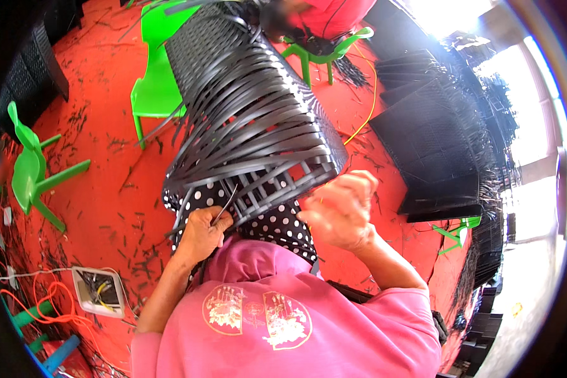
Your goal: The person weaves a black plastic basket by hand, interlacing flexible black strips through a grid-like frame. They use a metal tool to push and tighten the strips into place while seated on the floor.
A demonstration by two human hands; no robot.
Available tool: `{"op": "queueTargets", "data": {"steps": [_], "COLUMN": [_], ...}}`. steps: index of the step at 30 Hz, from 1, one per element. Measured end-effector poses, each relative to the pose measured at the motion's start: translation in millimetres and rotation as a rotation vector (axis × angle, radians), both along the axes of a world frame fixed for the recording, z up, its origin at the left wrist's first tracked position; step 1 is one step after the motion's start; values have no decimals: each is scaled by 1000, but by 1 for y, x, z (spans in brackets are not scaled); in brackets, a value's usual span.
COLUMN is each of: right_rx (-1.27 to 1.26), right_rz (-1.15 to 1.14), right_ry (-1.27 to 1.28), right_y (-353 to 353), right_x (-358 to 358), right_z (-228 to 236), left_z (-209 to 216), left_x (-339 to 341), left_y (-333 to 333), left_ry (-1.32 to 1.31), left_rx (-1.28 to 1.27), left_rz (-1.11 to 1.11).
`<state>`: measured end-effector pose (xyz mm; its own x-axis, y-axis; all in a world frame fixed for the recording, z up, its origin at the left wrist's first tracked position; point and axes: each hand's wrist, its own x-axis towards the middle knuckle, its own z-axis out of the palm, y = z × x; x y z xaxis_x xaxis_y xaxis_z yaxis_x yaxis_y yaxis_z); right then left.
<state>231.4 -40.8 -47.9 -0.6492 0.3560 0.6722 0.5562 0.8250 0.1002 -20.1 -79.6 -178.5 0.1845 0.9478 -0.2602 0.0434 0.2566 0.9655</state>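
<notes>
A black panel of woven plastic strips [252, 120] lies across my lap, sloping away from me, with long loose strips bowing out over its left side. At its near end, bare frame bars [268, 186] show between the strips. Beside that end, my left hand [203, 232] is closed in a pinch on a thin, curved, silvery piece [227, 205] that points up toward the frame; whether it is a tool or a strip is unclear. My right hand [341, 211] is raised just off the panel's near right corner, its fingers smeared by motion.
Green plastic chairs [157, 88] stand on the red floor [101, 164], which is littered with black scraps. Stacked black woven panels [431, 120] fill the right side. A white tray [99, 291] and orange cable [50, 309] lie at lower left. Another person in red [337, 16] sits beyond the panel.
</notes>
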Motion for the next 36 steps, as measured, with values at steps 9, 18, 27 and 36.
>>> {"op": "queueTargets", "data": {"steps": [9,18,27,36], "right_rx": [-189,-89,-203,-378], "right_rz": [-206,-127,-256,-160], "right_ry": [-107,-55,403,340], "right_y": [12,21,13,20], "right_x": [3,8,29,10], "right_z": [-12,-24,-17,9], "left_z": [4,7,18,69], "left_x": [-1,-1,-6,29], "left_y": [2,3,-9,11], "left_ry": [14,21,-51,-93], "left_rx": [11,-7,152,414], "left_rz": [-32,-41,284,-59]}}
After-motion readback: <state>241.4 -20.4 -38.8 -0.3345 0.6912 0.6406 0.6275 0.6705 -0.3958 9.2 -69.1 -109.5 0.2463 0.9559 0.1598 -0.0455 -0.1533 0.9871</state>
